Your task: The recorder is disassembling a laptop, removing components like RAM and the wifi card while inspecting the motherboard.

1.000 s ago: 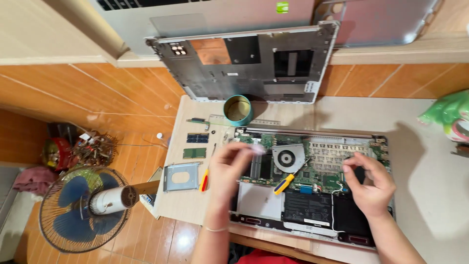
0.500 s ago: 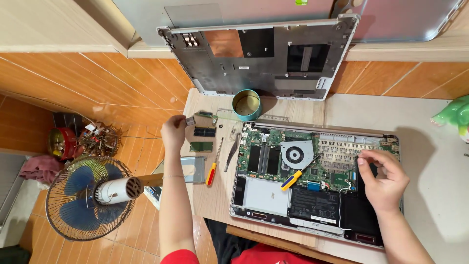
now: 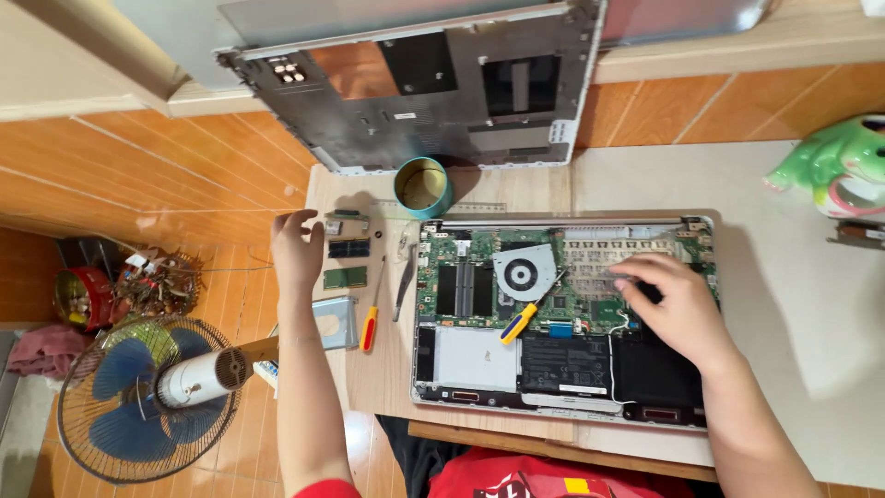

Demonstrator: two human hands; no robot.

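An opened laptop [image 3: 442,369] lies face down on the table with its green board, round fan [image 3: 524,273] and black battery exposed. My right hand [image 3: 678,304] rests on the board's right side, fingers spread, holding nothing. My left hand [image 3: 297,249] hovers open at the table's left edge, next to small parts: two memory sticks [image 3: 348,248] and a small bracket [image 3: 346,222]. A yellow-handled screwdriver [image 3: 519,322] lies on the board. A red and yellow screwdriver [image 3: 371,318] and tweezers [image 3: 405,284] lie left of the laptop.
The laptop's grey bottom cover [image 3: 424,101] leans against the wall at the back. A teal roll of tape [image 3: 423,187] stands near it. A drive caddy [image 3: 334,323] sits by my left forearm. A blue fan [image 3: 138,397] stands on the floor. A green frog figure [image 3: 834,166] is at right.
My left hand left the laptop board, swung to the small parts at the table's left edge and now hovers open there. My right hand shifted slightly left on the board.
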